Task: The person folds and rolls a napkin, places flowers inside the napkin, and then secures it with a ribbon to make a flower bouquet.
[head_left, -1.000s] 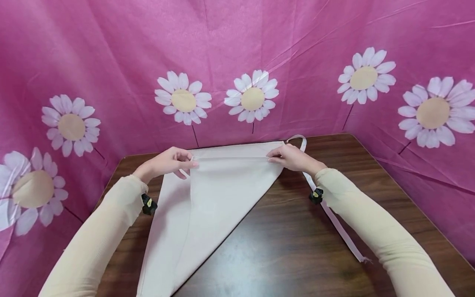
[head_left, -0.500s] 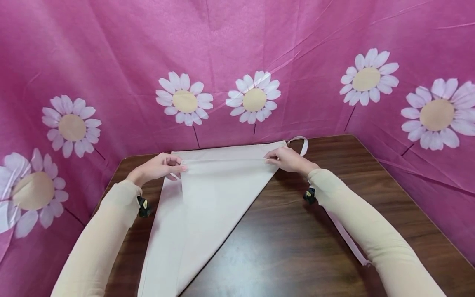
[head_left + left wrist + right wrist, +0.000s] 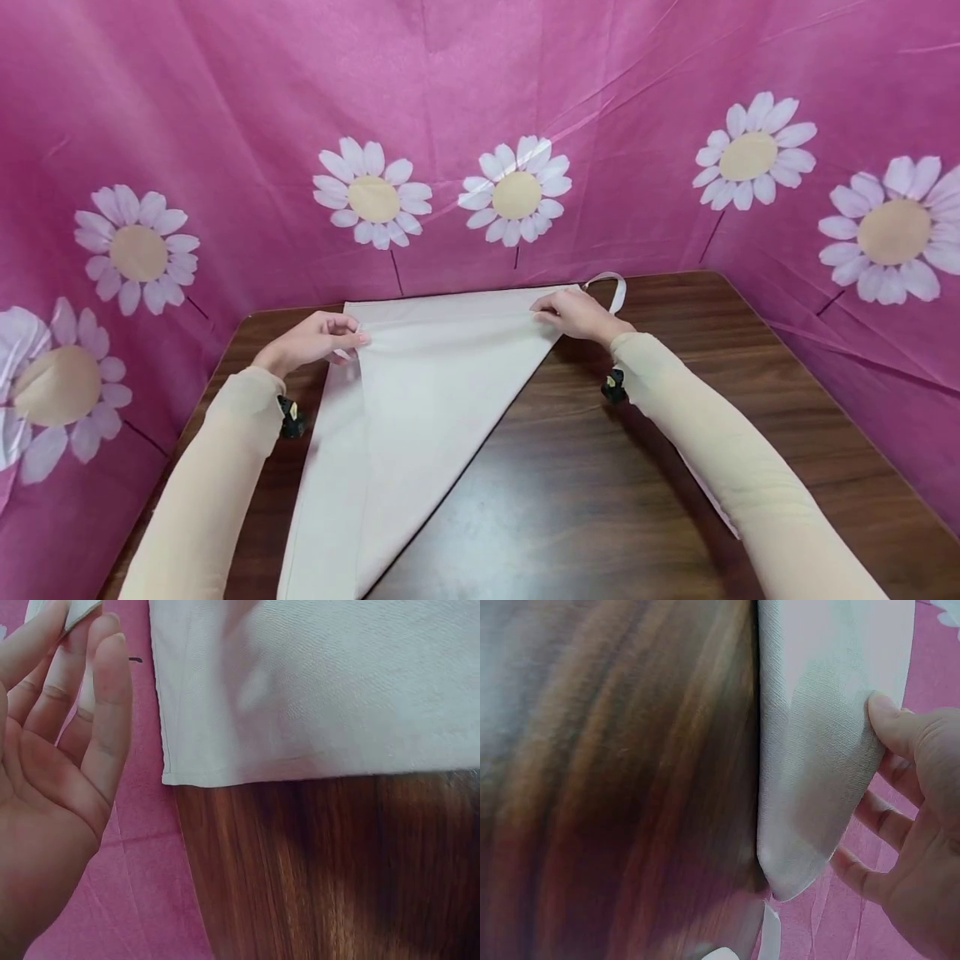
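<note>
A cream cloth with a strap (image 3: 618, 293), apron-like, lies folded over itself, its right side running diagonally toward the near edge. My left hand (image 3: 311, 340) pinches the upper left corner of the top layer (image 3: 435, 392) between thumb and fingers. In the left wrist view, that pinched corner (image 3: 81, 609) shows at the top edge, while the layer beneath (image 3: 315, 697) lies over the table. With thumb and fingertips, my right hand (image 3: 577, 315) holds the top layer's upper edge near the right corner. The right wrist view shows its thumb (image 3: 889, 720) on the cloth's face.
Dark wood table (image 3: 585, 467) lies under the cloth and extends to the right. A pink curtain (image 3: 480, 83) with printed daisies hangs close behind the table and along both sides. The strap's other stretch (image 3: 708, 492) runs under the right sleeve (image 3: 735, 450).
Both hands have shifted left, the left hand farther, and the top layer's left edge has moved left with it. The right sleeve now covers more of the strap.
</note>
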A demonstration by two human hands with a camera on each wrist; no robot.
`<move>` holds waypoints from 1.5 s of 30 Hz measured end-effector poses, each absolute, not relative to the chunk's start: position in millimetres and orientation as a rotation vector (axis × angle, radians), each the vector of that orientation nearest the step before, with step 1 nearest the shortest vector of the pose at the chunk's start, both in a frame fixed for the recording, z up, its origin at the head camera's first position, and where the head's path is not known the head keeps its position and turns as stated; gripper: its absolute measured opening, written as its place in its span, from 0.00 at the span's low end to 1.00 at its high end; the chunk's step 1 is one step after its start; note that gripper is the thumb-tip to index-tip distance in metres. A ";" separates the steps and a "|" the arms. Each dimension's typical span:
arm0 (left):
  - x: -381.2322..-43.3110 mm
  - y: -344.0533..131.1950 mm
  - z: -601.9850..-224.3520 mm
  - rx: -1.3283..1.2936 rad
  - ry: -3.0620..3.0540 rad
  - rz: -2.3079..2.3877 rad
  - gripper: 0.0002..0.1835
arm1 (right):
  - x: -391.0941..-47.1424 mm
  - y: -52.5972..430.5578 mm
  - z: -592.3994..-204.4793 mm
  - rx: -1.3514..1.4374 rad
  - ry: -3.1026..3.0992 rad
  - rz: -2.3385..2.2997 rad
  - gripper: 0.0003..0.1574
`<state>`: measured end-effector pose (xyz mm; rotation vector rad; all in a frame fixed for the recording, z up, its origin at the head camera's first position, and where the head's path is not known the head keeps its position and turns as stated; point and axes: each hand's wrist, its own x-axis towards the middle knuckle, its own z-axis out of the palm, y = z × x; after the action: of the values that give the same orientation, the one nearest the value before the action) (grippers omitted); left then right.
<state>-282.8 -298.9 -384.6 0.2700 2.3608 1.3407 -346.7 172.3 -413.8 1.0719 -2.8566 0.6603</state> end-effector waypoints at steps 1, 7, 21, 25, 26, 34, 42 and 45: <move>-284.0 -298.1 -384.5 0.269 2.367 1.339 0.21 | -348.2 172.0 -413.7 1.068 -2.862 0.662 0.11; -293.9 -292.8 -388.2 0.221 2.458 1.309 0.19 | -358.7 161.5 -424.1 0.958 -2.929 0.588 0.10; -309.7 -300.0 -405.1 -0.026 2.676 1.232 0.18 | -382.9 173.9 -425.1 0.661 -3.036 0.521 0.15; -313.8 -294.5 -410.5 -0.066 2.712 1.189 0.18 | -386.1 179.0 -425.8 0.602 -3.044 0.544 0.14; -314.4 -292.6 -412.1 -0.075 2.700 1.180 0.17 | -386.3 180.4 -426.6 0.593 -3.048 0.544 0.14; -315.4 -280.7 -412.0 -0.040 2.582 1.083 0.14 | -383.8 190.4 -431.9 0.454 -3.049 0.539 0.16; -323.7 -282.8 -397.1 -0.042 2.778 1.088 0.16 | -387.7 187.6 -435.4 0.382 -3.041 0.656 0.16; -328.1 -284.6 -395.7 -0.100 2.836 1.061 0.17 | -390.7 185.9 -435.4 0.365 -3.029 0.690 0.16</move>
<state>-328.1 -284.6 -395.7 -0.0999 2.8363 1.0615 -390.7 185.9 -435.4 0.3654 -3.0293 0.6900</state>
